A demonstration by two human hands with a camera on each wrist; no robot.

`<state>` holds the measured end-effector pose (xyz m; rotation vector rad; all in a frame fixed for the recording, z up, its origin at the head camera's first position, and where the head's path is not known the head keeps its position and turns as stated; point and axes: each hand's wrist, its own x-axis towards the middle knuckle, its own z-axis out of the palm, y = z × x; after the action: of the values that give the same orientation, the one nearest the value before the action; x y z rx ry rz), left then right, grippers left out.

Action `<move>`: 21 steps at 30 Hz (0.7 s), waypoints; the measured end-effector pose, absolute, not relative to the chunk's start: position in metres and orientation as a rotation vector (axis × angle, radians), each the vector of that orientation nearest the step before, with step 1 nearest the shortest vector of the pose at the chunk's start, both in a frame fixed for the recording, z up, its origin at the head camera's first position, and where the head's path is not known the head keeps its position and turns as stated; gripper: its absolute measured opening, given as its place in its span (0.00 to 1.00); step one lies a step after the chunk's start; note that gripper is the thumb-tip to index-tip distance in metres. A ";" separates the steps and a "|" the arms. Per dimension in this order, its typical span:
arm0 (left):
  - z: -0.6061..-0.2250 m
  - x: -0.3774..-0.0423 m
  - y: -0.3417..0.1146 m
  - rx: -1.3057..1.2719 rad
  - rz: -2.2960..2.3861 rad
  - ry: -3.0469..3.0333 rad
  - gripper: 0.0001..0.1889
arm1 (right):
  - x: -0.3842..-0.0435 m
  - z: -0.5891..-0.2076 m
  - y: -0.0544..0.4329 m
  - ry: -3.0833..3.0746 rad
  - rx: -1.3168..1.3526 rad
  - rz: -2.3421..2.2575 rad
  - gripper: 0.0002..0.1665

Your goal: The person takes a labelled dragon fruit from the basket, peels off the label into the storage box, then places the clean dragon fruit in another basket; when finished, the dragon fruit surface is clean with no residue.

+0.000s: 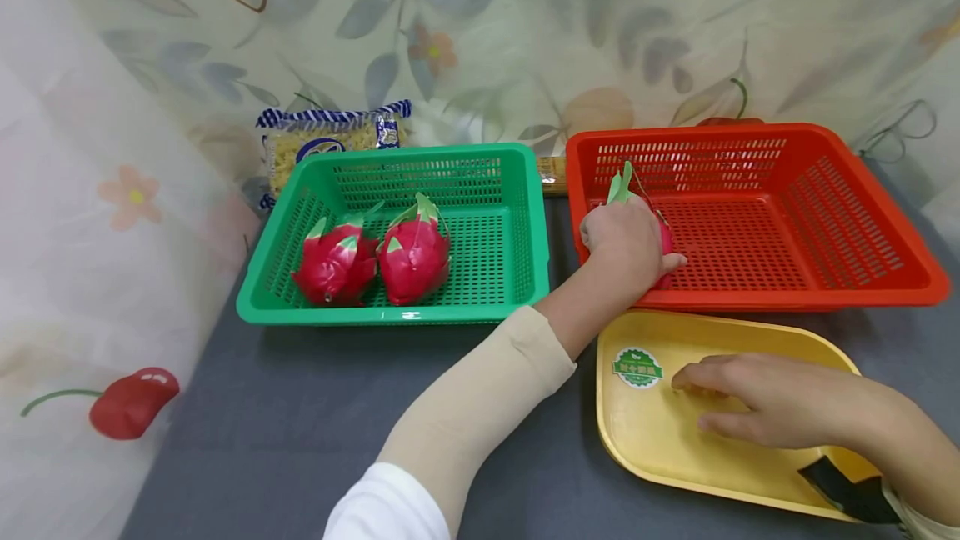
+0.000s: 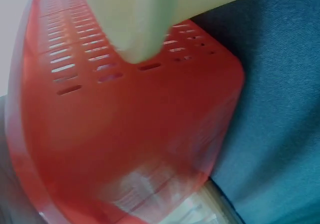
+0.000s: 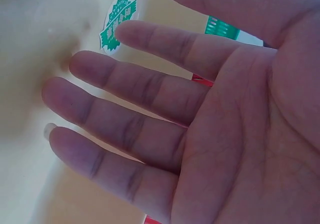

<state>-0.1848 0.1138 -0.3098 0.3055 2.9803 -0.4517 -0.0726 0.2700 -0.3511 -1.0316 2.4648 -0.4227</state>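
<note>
My left hand (image 1: 624,242) reaches over the near left corner of the red basket (image 1: 862,298) and grips a dragon fruit (image 1: 666,248). Green leaf tips rise above the knuckles, while most of the fruit is hidden behind the hand. The left wrist view shows the red basket's outer wall (image 2: 125,114). Over the yellow tray (image 1: 637,432) hovers my right hand (image 1: 780,402), its fingers spread and relaxed. Its bare palm (image 3: 230,134) faces the right wrist camera. Two more dragon fruits (image 1: 335,265) (image 1: 415,257) lie side by side in the green basket (image 1: 393,317).
A round green sticker (image 1: 637,367) marks the yellow tray's left end, and a black strap (image 1: 847,490) crosses its near right corner. Behind the green basket leans a bag of pasta (image 1: 330,136). Floral cloth (image 1: 480,40) hangs along the back, above the dark grey tabletop (image 1: 300,432).
</note>
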 end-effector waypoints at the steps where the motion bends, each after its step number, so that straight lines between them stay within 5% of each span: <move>1: -0.311 -0.185 0.113 0.305 -0.426 2.997 0.39 | -0.073 -0.351 0.270 2.470 -1.042 -0.424 0.24; 12: -0.315 -0.191 0.091 0.442 0.032 3.095 0.42 | -0.076 -0.343 0.265 2.528 -1.047 -0.427 0.23; 21: -0.298 -0.203 0.002 0.430 0.524 3.053 0.32 | -0.075 -0.336 0.264 2.586 -1.100 -0.432 0.22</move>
<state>-0.2032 0.0021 -0.2983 0.4297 3.0530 0.5240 -0.0751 0.2640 -0.3361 -1.1005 2.5856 -0.4318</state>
